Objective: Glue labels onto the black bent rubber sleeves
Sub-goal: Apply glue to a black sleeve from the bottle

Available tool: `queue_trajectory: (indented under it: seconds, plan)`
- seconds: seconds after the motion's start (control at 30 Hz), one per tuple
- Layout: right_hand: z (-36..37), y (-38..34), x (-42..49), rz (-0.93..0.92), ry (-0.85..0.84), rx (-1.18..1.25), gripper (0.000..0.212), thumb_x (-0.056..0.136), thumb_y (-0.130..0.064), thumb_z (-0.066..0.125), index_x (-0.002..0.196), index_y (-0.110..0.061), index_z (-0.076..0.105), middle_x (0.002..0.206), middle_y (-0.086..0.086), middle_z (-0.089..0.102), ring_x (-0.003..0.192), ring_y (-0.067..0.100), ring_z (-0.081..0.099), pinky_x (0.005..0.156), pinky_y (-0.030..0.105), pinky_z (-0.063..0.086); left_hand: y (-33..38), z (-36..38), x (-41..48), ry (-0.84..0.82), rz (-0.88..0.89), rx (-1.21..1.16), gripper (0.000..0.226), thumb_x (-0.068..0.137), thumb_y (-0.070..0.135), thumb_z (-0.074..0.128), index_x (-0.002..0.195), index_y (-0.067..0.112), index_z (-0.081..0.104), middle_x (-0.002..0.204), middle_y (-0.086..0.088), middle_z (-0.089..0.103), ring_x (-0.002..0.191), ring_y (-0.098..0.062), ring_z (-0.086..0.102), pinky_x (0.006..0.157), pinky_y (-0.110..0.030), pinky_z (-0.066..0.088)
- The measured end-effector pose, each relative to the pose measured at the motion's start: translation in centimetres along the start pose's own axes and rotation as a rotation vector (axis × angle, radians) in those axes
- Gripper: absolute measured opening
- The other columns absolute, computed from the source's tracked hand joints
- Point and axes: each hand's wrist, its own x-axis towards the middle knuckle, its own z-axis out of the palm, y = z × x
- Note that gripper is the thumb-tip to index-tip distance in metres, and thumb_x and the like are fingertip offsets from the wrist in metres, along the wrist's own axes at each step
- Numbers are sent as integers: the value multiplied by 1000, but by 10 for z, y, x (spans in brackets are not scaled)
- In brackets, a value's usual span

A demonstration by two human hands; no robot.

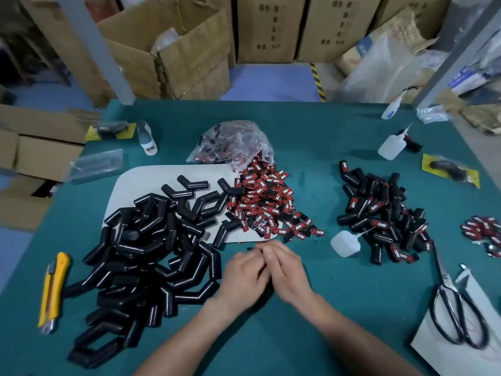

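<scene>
Black bent rubber sleeves (141, 256) lie in a large loose heap on the left half of the table (339, 308), reaching almost to its near edge. The heap's far part rests on a white board (130, 180). A yellow utility knife (53, 289) lies just left of the heap, near the left edge.

The left hand (244, 275) and right hand (287, 267) meet at mid-table, fingers curled inward and tips together over a small dark piece that is mostly hidden. I cannot tell whether either hand pinches it. Bare green cloth lies open around both forearms down to the near edge.

Scissors (455, 308) lie toward the near right corner, handles on a white sheet (461, 356). A glue bottle (345, 244) lies just right of the hands, its nozzle pointing into the pile of labelled sleeves (385, 218).

Beyond the hands, red-and-black labels (271, 204) spill from a plastic bag (233, 142) over the board's right end. A bare strip separates them from the labelled sleeves. Cardboard boxes (176, 50) stand past the far edge.
</scene>
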Motion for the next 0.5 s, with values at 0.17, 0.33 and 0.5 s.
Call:
queue_trajectory:
  seconds: [0.17, 0.33, 0.5]
  plan:
    - [13, 1, 80, 115, -25, -76, 23, 104, -22, 52, 104, -11, 72, 100, -1, 68, 96, 8, 60, 91, 25, 46, -28, -16, 51, 38, -255, 371, 32, 81, 7, 78, 111, 2, 70, 103, -17, 66, 91, -41, 62, 74, -50, 50]
    - [22, 21, 79, 18, 23, -128, 20, 102, -16, 56, 111, -9, 71, 107, 1, 67, 100, 10, 61, 93, 32, 50, -50, -12, 45, -31, -345, 364, 42, 89, -4, 60, 131, 4, 64, 124, -19, 62, 107, -42, 58, 88, -50, 48]
    - [21, 20, 75, 35, 89, -6, 21, 97, -16, 61, 116, -15, 69, 114, -7, 61, 102, 7, 62, 87, 29, 54, -40, -8, 56, 283, -392, -299, 39, 101, 4, 59, 139, 16, 59, 135, 4, 62, 124, -5, 56, 108, -13, 38]
